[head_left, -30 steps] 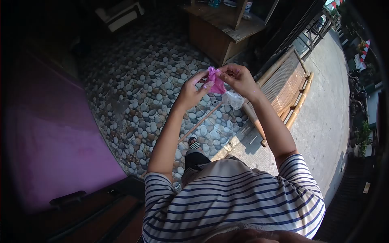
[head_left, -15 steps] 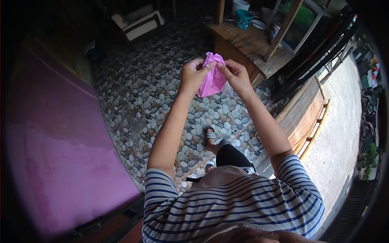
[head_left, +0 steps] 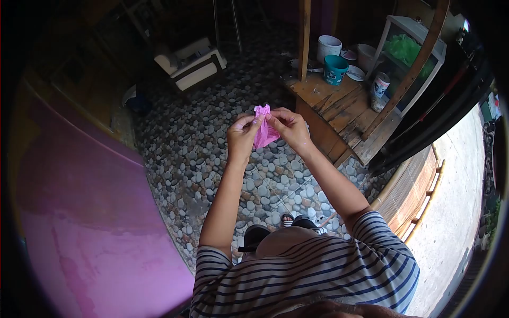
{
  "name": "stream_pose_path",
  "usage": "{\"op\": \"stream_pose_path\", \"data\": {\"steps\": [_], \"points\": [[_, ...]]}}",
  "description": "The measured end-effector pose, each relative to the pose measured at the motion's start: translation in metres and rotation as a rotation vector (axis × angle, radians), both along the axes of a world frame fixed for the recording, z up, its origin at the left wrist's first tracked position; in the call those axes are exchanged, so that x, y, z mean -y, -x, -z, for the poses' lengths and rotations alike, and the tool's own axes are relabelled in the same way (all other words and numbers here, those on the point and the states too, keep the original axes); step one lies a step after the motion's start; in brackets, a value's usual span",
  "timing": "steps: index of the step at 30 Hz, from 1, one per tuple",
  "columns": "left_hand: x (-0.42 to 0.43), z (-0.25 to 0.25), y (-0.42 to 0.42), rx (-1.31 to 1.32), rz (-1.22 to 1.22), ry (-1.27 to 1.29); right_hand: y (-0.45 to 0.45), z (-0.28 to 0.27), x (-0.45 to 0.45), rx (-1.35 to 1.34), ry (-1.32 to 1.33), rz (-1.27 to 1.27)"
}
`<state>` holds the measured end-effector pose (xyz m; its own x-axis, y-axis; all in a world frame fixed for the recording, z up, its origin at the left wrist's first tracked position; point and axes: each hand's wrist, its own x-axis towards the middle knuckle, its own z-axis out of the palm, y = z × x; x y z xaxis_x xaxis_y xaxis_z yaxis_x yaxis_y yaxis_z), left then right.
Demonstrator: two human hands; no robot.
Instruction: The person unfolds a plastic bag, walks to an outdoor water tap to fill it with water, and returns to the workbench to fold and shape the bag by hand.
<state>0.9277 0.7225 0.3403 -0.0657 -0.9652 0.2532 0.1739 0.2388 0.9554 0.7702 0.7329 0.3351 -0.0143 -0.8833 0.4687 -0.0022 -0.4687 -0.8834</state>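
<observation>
A crumpled, thin pink plastic bag (head_left: 265, 139) hangs in front of my chest, above the pebble-patterned floor. My left hand (head_left: 241, 137) pinches its upper left side between thumb and fingers. On the other side, my right hand (head_left: 292, 130) grips the upper right part, its thumb pressed on the plastic. A short gathered end pokes up between the two thumbs, and the lower part hangs down. My fingertips behind the bag are hidden.
Ahead on the right, a wooden table (head_left: 324, 108) bears a teal bucket (head_left: 335, 70), a white bucket (head_left: 329, 49), a can (head_left: 380, 84) and a glass case (head_left: 413, 58). A pink wall (head_left: 101, 228) runs along the left. A pale armchair (head_left: 196, 69) stands at the back.
The view has tilted up, showing more of the table and armchair. Both hands have come lower in the picture, and the bag looks more bunched between them. My feet have shifted.
</observation>
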Motion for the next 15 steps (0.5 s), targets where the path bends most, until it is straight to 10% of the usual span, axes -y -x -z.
{"op": "stream_pose_path", "data": {"steps": [11,15], "points": [[0.157,0.011,0.001,-0.175,0.160,-0.078,-0.018,0.000,0.139,0.027,-0.173,0.169],[0.223,0.054,-0.029,0.207,0.125,0.243,-0.027,-0.001,0.210,0.113,-0.075,0.222]]}}
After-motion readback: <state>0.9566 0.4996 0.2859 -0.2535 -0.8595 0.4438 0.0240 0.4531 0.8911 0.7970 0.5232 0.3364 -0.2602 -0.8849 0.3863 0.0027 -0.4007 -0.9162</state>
